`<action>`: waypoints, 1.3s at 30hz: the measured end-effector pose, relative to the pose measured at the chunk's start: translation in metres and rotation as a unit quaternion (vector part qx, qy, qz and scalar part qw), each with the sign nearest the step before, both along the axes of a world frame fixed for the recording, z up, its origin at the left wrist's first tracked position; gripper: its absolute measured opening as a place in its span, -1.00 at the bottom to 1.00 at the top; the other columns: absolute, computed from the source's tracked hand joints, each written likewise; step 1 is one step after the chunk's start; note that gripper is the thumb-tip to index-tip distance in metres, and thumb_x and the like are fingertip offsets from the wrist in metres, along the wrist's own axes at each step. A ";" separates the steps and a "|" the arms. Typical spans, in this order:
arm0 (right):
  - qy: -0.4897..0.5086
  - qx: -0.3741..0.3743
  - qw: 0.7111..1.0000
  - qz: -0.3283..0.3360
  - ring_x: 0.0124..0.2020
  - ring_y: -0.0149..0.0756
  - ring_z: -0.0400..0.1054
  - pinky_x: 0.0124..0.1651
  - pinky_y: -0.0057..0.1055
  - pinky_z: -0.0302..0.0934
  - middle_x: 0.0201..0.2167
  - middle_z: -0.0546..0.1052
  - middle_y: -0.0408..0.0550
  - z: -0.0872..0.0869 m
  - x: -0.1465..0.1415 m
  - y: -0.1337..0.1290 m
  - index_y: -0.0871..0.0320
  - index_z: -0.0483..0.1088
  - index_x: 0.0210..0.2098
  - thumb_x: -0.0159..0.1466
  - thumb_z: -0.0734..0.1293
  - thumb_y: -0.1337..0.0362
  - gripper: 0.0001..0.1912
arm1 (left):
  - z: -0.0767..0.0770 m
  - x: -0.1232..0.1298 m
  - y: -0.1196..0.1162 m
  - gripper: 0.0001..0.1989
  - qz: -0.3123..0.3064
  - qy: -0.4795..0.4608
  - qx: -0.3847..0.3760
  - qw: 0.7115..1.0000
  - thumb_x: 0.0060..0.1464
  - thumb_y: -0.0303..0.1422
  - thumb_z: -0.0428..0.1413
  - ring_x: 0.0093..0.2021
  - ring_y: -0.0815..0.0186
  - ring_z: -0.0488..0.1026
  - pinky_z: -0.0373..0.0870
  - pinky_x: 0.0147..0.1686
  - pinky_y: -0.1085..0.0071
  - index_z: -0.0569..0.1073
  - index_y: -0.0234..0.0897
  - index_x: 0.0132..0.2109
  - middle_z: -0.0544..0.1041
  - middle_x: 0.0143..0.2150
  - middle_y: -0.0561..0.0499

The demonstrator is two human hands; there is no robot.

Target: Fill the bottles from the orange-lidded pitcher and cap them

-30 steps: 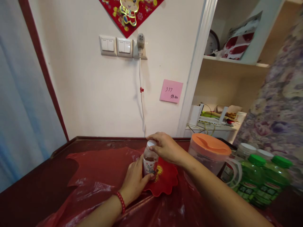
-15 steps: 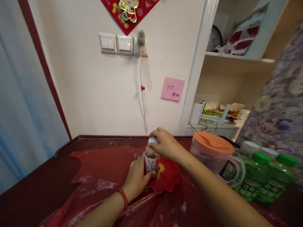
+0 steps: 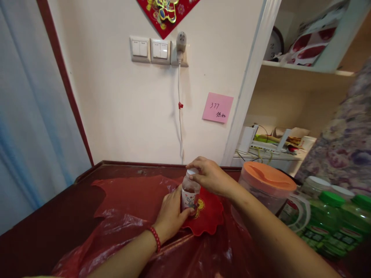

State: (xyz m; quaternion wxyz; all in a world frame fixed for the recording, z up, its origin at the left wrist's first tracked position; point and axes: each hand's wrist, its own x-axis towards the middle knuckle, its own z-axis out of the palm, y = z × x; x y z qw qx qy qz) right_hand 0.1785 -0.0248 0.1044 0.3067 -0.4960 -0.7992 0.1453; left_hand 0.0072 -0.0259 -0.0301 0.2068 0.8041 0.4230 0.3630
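Observation:
A small clear bottle [image 3: 190, 195] with a printed label and a white cap [image 3: 191, 171] stands upright over a red scalloped mat [image 3: 213, 216] with a yellow design. My left hand [image 3: 173, 208], with a red bead bracelet at the wrist, is wrapped round the lower part of the bottle. From the right, my right hand [image 3: 210, 175] grips the white cap between thumb and fingers. Some dark reddish contents show inside the bottle above the label. The far side of the bottle is hidden from me.
Red plastic sheeting [image 3: 130, 197] covers much of the dark red table [image 3: 34, 227]. A clear pitcher [image 3: 257, 197] with an orange lid stands at right, beside green-capped bottles [image 3: 321, 220]. Behind the table rises a wall with switches [image 3: 140, 49], a plugged cord [image 3: 180, 127] and a pink note [image 3: 218, 107].
The view has shifted slightly, so everything sits a little further right. Both hands keep their hold on the bottle and its cap; the right fingers have shifted slightly around the cap.

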 end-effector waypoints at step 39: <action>0.133 0.077 0.988 -0.016 0.03 -0.22 0.37 0.12 -0.23 0.19 -0.10 0.57 -0.01 -0.034 0.010 -0.002 0.11 0.50 -0.14 0.24 0.34 0.37 -0.80 | -0.005 -0.001 0.003 -0.41 0.009 0.014 -0.005 1.000 0.07 -0.41 0.20 0.08 0.01 0.43 0.30 0.08 0.07 0.24 -0.16 0.24 0.50 0.13 -0.13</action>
